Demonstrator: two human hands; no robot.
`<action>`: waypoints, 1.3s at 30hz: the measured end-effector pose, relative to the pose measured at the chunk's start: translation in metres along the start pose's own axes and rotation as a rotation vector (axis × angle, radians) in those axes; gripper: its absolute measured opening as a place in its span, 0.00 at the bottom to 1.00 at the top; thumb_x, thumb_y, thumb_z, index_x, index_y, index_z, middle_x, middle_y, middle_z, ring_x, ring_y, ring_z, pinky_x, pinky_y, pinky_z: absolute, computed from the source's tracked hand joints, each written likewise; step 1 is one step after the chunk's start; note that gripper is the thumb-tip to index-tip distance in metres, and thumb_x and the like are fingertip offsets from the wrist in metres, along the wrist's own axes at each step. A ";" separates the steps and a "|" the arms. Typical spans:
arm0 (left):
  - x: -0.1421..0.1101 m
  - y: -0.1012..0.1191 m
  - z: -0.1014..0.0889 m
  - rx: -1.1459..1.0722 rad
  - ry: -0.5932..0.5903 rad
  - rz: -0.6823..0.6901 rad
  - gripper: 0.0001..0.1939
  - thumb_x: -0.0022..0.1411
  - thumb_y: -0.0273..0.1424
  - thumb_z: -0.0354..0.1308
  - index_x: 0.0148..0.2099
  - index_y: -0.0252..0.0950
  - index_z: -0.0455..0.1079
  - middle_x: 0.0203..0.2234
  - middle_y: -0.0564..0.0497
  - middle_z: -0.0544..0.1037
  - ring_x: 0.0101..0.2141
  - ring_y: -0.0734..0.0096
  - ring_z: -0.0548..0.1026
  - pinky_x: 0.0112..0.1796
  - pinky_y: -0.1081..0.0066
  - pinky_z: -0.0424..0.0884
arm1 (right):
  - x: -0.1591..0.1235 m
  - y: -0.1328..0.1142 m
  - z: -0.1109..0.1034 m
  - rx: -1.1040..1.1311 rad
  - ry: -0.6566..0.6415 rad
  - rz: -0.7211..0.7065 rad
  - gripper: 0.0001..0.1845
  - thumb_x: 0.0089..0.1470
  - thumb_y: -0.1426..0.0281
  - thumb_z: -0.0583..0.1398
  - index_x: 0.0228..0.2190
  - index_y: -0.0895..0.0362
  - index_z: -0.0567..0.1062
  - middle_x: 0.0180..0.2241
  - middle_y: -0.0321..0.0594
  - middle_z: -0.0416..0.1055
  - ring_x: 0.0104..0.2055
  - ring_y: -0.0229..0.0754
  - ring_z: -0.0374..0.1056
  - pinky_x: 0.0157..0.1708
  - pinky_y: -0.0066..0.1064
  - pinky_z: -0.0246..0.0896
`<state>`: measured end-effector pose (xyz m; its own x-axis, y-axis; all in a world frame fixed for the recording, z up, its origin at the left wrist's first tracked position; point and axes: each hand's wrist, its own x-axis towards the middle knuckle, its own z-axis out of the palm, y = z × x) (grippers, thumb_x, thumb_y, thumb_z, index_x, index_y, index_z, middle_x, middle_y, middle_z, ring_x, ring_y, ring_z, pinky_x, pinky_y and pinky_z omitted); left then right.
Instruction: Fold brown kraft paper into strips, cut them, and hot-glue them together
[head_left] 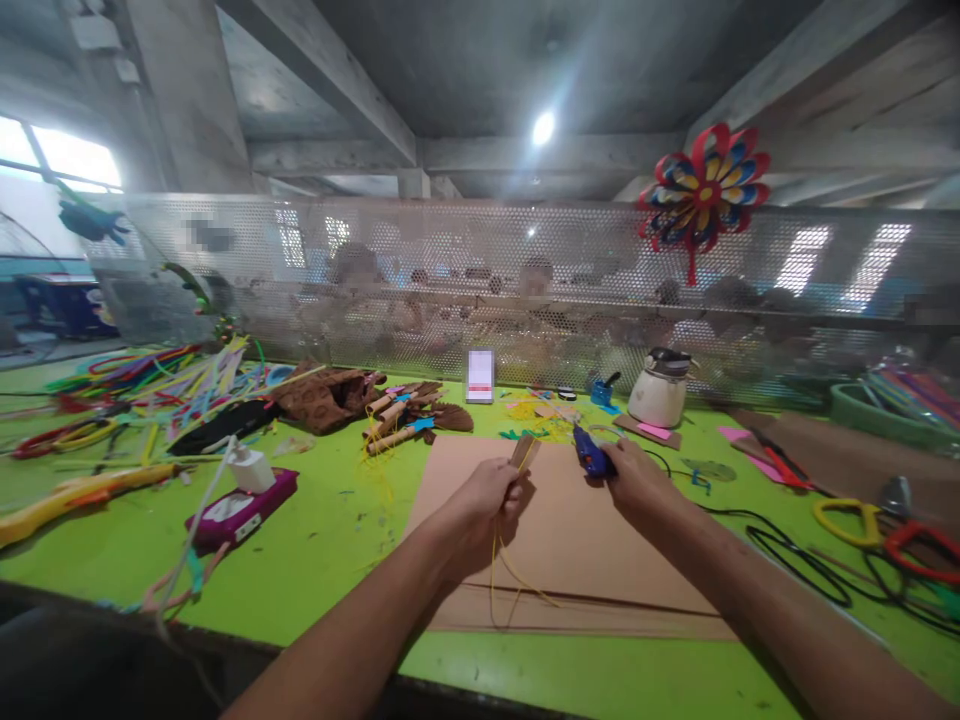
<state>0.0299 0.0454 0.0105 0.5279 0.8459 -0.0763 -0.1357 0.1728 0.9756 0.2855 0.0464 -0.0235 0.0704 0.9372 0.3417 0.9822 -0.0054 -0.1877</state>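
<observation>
My left hand [491, 495] is closed round a small brown stick [523, 452] with thin yellow strands [504, 565] hanging below the fist. My right hand [634, 478] grips a blue glue gun [591, 455], its nozzle pointing left toward the stick's upper end. Both hands hover over a brown cardboard sheet [577, 560] lying on the bright green table [330, 530]. A black cord [787, 555] trails from the glue gun off to the right.
Coloured pipe cleaners [150, 385] are piled at the far left, with a pink box and white charger [244, 495] nearer. Finished brown stick pieces [409, 412], a phone [480, 375], a white pot [658, 392] and scissors [855, 520] surround the sheet. A perforated metal screen [450, 290] carries a paper pinwheel [705, 190]; other people sit behind it.
</observation>
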 end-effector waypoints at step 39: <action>-0.007 0.013 -0.001 0.064 -0.163 0.063 0.15 0.57 0.38 0.57 0.40 0.35 0.57 0.23 0.53 0.71 0.18 0.80 0.66 0.19 0.78 0.53 | -0.033 -0.045 -0.046 1.397 -0.481 -0.007 0.21 0.56 0.52 0.55 0.29 0.59 0.70 0.28 0.37 0.67 0.25 0.35 0.65 0.25 0.27 0.58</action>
<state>0.0234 0.0425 0.0239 0.6496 0.7602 0.0148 -0.1221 0.0851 0.9889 0.2470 0.0001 0.0159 -0.2711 0.9602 0.0674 0.0020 0.0706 -0.9975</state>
